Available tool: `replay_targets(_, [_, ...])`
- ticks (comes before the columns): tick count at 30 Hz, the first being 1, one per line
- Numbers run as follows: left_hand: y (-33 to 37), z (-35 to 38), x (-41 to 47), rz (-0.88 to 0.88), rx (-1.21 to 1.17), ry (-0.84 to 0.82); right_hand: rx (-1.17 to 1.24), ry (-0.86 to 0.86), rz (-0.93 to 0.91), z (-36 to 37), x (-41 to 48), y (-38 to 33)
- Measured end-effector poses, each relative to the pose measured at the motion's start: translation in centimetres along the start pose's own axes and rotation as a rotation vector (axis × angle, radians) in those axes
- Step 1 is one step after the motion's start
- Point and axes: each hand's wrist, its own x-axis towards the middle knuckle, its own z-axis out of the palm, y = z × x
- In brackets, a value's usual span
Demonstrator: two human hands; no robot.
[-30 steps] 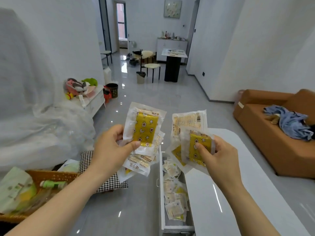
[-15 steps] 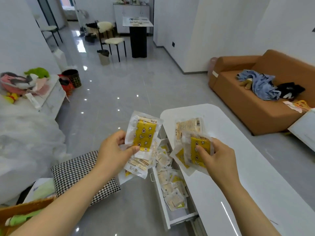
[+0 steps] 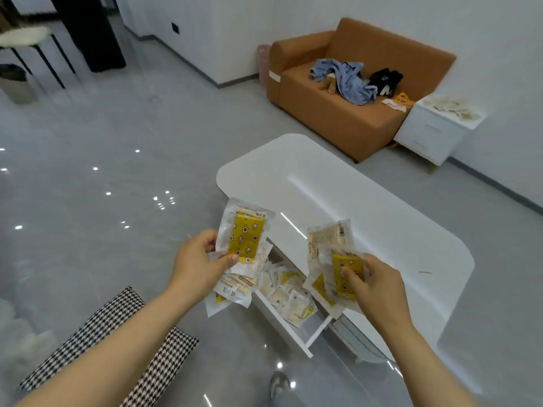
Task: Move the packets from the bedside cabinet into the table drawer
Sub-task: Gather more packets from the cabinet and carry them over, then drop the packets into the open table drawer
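Nearest, beside the houndstooth cushion [image 3: 117, 333] on the floor, the left hand [image 3: 199, 267] pinches a loose fan of packets [image 3: 245, 240], thumb on the front of a yellow star-printed one and fingers [image 3: 204, 240] curled behind. The right hand [image 3: 379, 286] grips a second bunch [image 3: 329, 248] the same way, thumb pressed on a yellow face. Both bunches hang over the open table drawer [image 3: 282, 324], which already holds a heap of packets [image 3: 291, 298] under the edge of the white tabletop [image 3: 352, 207]. They look light, thin and limp, with glossy film that likely slides sheet on sheet, so a stack held by one corner could shed its lower pieces. Pinching across the middle, or on the flat sealed margin, seems safer. A short drop seems unlikely to harm them. Farther off, by the orange sofa [image 3: 338, 116], the white bedside cabinet [image 3: 432, 136] carries what look like more packets on top [image 3: 452, 108].
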Motion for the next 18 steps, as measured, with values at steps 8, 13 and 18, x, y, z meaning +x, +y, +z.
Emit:
replay_targets(8, [-1.4,4.7,8.2,-0.016,0.098,-0.184,-0.094,-0.021,0.180,3.0,3.5,4.1])
replay_targets(13, [-2.9,7.3,12.9,-0.077,0.159,-0.245,-0.129,-0.080,0.288,5.8,5.9,6.9])
replay_targets(18, [-5.6,10.3,16.6,-0.113,0.239,-0.334,-0.167,-0.149,0.351,9.1,7.6,9.1])
